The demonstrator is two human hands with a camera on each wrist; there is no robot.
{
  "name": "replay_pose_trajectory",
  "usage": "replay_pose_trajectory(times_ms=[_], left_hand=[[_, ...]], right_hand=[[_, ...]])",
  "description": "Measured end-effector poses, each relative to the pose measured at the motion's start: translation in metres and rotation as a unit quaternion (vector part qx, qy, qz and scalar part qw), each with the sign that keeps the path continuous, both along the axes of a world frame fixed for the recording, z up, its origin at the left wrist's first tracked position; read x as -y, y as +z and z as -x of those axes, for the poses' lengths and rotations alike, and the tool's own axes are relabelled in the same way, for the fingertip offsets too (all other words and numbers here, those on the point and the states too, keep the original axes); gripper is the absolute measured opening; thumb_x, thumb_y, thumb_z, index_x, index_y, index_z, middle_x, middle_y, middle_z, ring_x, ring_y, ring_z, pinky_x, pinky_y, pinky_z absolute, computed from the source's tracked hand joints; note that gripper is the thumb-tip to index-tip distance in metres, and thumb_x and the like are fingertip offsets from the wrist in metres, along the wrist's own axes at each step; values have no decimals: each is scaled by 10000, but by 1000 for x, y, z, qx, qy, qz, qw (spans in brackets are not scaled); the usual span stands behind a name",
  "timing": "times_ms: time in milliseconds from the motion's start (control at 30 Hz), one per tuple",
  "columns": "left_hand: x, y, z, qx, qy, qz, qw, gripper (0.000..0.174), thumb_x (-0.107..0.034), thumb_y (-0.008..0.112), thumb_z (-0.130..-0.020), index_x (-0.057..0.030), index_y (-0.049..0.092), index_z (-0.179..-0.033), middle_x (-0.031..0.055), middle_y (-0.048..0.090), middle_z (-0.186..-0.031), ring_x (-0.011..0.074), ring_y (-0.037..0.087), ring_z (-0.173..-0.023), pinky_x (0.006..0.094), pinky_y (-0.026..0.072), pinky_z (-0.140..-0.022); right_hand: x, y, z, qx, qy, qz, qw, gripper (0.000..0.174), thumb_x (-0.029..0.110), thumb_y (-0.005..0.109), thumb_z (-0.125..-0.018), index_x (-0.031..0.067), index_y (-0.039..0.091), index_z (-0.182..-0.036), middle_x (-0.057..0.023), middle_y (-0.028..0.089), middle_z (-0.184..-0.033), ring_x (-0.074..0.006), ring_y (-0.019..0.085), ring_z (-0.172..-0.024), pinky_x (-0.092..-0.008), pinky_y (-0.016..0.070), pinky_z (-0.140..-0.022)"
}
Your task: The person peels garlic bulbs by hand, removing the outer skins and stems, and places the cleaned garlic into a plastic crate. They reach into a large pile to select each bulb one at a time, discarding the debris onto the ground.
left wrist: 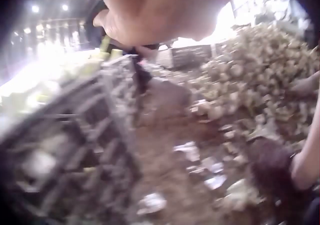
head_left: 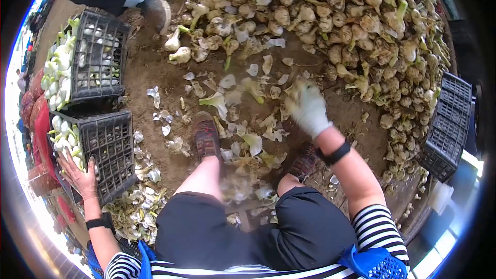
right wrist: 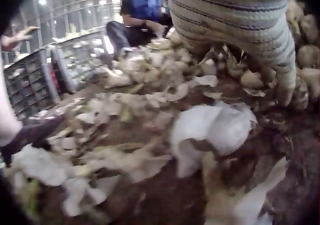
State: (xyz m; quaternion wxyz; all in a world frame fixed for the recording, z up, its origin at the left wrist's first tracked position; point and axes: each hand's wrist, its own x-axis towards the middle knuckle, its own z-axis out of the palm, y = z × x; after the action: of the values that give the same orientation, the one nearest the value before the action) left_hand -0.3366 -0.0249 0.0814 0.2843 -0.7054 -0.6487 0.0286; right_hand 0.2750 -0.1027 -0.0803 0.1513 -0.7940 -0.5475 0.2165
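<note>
My bare left hand (head_left: 80, 173) lies with fingers spread at the top of a black plastic crate (head_left: 111, 150), over whitish trimmed garlic heads (head_left: 64, 134) that fill it. In the left wrist view the hand (left wrist: 165, 9) shows above the crate's slatted side (left wrist: 75, 150). A white knitted glove covers my right hand (head_left: 308, 108), which is blurred and low over the ground by the garlic pile (head_left: 356, 26). In the right wrist view the gloved fingers (right wrist: 285, 84) point down among garlic heads, thumb apart from the others; part of the grasp is hidden behind the glove.
Loose garlic skins (head_left: 253, 142) litter the soil around my shoes (head_left: 206, 137). Another filled crate (head_left: 101, 54) stands beyond the near one. At the far right a black crate (head_left: 447, 126) leans against the pile. Another person's foot (head_left: 156, 8) is at the upper left.
</note>
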Motion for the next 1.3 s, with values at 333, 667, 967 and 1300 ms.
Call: replay_pose_trajectory(times_ms=[333, 667, 967, 1300], left_hand=[[-64, -172, -319, 363, -248, 360, 823, 672, -222, 620, -778, -107, 320, -1369, 209, 283, -1409, 393, 189, -1334, 482, 181, -1084], [2, -190, -372, 204, -185, 836, 475, 795, -398, 650, -785, -60, 274, -1399, 243, 340, -1383, 324, 365, -1264, 389, 295, -1047], [-11, -132, -410, 637, -162, 566, 497, 679, -146, 606, -847, -69, 229, -1407, 115, 351, -1382, 193, 353, -1252, 311, 294, -1034], [1, -87, -416, 771, -115, 522, 346, 643, 40, 621, -715, -105, 329, -1269, 42, 443, -1155, 135, 488, -1045, 260, 428, -874]], right_hand=[[29, -16, 106, -331, 439, 214, 807, 462, 470, 451, -847, 139, 597, -1135, -177, 611, -1068, -297, 561, -1052, -437, 400, -926], [-19, -18, -74, 310, 42, 73, 947, 475, 242, 585, -808, 119, 460, -1250, -114, 486, -1263, -307, 390, -1226, -471, 249, -1046], [-39, -13, -39, -77, -85, -15, 993, 365, 214, 638, -732, 40, 578, -1047, -145, 605, -1054, -262, 582, -947, -375, 452, -830], [-18, 55, -2, 199, 58, -170, 963, 485, 140, 671, -721, 69, 526, -1179, -169, 596, -1036, -340, 562, -970, -400, 434, -849]])
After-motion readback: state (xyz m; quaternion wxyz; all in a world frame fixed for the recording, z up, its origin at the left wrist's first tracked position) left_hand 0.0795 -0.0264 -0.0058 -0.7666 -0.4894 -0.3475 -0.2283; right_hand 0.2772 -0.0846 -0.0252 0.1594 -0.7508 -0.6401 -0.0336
